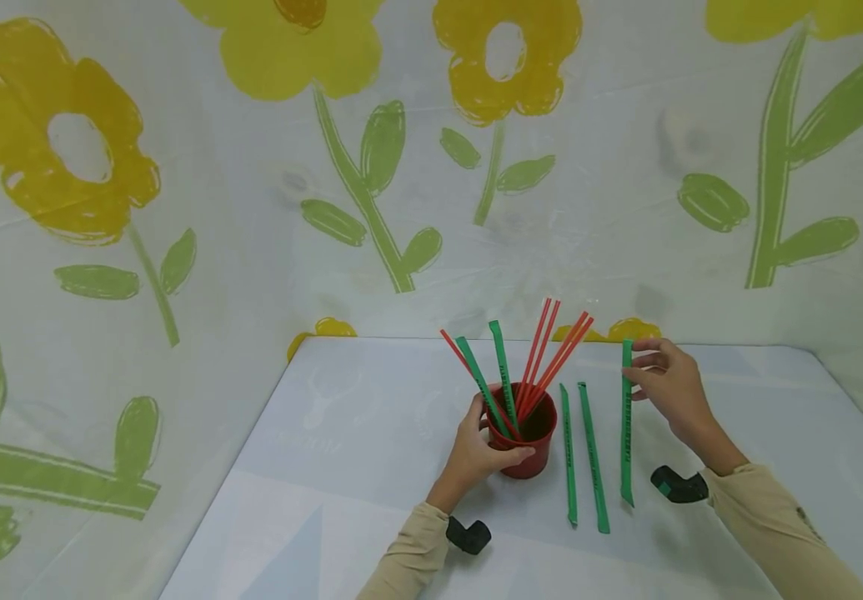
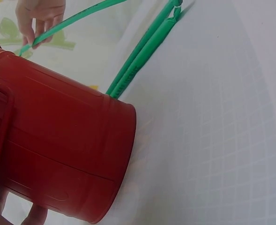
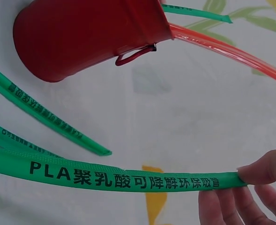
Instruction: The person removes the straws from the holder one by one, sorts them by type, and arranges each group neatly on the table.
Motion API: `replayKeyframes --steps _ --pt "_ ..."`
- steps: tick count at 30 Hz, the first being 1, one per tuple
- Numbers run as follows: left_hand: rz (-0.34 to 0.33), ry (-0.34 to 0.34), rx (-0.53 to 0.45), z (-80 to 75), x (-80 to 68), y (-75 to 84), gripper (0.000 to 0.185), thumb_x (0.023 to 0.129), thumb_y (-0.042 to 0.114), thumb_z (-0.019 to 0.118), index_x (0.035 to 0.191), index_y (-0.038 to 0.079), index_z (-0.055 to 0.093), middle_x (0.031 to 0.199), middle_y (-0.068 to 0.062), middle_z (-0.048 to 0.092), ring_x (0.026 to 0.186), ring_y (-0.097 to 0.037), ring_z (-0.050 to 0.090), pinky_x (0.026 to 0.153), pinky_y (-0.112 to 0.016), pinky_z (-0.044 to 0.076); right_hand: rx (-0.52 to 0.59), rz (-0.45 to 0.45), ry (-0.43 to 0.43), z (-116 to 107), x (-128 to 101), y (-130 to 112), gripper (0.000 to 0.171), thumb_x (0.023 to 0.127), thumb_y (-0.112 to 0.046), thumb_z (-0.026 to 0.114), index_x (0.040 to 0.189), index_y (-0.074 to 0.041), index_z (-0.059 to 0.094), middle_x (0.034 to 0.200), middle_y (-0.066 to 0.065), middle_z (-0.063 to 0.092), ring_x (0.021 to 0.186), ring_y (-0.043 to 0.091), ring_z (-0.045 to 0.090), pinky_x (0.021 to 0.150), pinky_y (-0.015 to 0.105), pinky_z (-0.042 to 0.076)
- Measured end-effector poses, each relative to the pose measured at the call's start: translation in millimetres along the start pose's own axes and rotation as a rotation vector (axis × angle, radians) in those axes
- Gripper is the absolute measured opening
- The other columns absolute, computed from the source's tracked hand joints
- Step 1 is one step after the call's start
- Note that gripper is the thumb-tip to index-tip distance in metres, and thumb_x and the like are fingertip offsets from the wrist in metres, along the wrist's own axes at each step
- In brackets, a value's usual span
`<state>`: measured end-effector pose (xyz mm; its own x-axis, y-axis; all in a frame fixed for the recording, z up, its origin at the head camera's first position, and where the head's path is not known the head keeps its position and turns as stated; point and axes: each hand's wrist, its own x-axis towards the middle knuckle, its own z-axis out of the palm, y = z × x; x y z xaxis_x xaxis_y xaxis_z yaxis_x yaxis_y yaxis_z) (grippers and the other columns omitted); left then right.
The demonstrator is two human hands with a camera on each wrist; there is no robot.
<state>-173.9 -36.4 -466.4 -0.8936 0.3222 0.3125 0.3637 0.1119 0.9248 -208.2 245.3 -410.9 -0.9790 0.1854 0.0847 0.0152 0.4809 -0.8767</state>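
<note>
My left hand [image 1: 475,450] grips a small red metal bucket [image 1: 527,463], thumb on the near side and fingers at its left. Several bare red straws [image 1: 538,350] and two green paper-wrapped straws [image 1: 501,358] lean out of the bucket's mouth. Over the table to the right, my right hand [image 1: 673,387] pinches a third wrapped straw [image 3: 128,177] by its far end, between thumb and fingers. That straw hangs lengthwise, with printed lettering on its wrapper. Between bucket and right hand, two more green wrapped straws [image 1: 569,454] lie side by side on the table.
The white table [image 1: 296,433] ends at a back edge against a flower-printed cloth wall [image 1: 589,250]. Black wrist cameras [image 1: 469,536] sit on both forearms, close above the tabletop. The bucket has a wire loop handle [image 3: 135,56] on its side.
</note>
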Motion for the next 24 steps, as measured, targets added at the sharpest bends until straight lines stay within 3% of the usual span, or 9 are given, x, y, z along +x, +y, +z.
replayKeyframes --steps 3,9,16,19,24 --pt "0.0 -0.002 0.005 0.1 0.3 -0.6 0.079 0.074 0.018 0.078 0.139 0.007 0.036 0.131 -0.012 0.051 0.121 -0.023 0.045 0.093 -0.046 0.044 0.04 0.021 -0.002 2 9 16 0.043 0.092 -0.015 0.061 0.128 0.001 0.046 0.109 0.023 0.056 0.082 0.025 0.062 0.06 0.028 0.055" --pt "0.007 -0.006 0.007 0.1 0.0 -0.7 0.079 0.074 0.019 0.078 0.139 0.006 0.035 0.131 -0.012 0.051 0.121 -0.023 0.045 0.093 -0.043 0.045 0.12 0.04 -0.021 3 21 44 0.044 0.087 -0.018 0.068 0.124 -0.002 0.05 0.101 0.017 0.058 0.075 0.022 0.061 0.056 0.03 0.055" --pt "0.005 -0.004 0.009 -0.2 -0.4 -0.4 0.079 0.074 0.019 0.078 0.139 0.005 0.035 0.131 -0.011 0.051 0.121 -0.023 0.045 0.093 -0.043 0.046 -0.002 0.067 -0.064 6 3 16 0.046 0.094 -0.02 0.057 0.13 0.005 0.044 0.112 0.026 0.055 0.078 0.02 0.062 0.063 0.03 0.056" --pt "0.0 -0.004 0.002 -0.4 -0.8 0.2 0.079 0.074 0.019 0.078 0.139 0.006 0.035 0.132 -0.011 0.051 0.121 -0.023 0.045 0.093 -0.043 0.045 -0.005 0.071 -0.082 10 5 25 0.047 0.093 -0.02 0.058 0.129 0.006 0.044 0.111 0.026 0.055 0.077 0.023 0.062 0.063 0.031 0.056" --pt "0.004 -0.005 0.002 -0.5 -0.7 1.0 0.078 0.074 0.019 0.078 0.139 0.007 0.035 0.132 -0.011 0.051 0.121 -0.024 0.045 0.092 -0.042 0.046 -0.017 0.1 -0.062 19 22 59 0.043 0.09 -0.022 0.063 0.125 -0.002 0.049 0.106 0.018 0.057 0.075 0.022 0.062 0.055 0.041 0.054"
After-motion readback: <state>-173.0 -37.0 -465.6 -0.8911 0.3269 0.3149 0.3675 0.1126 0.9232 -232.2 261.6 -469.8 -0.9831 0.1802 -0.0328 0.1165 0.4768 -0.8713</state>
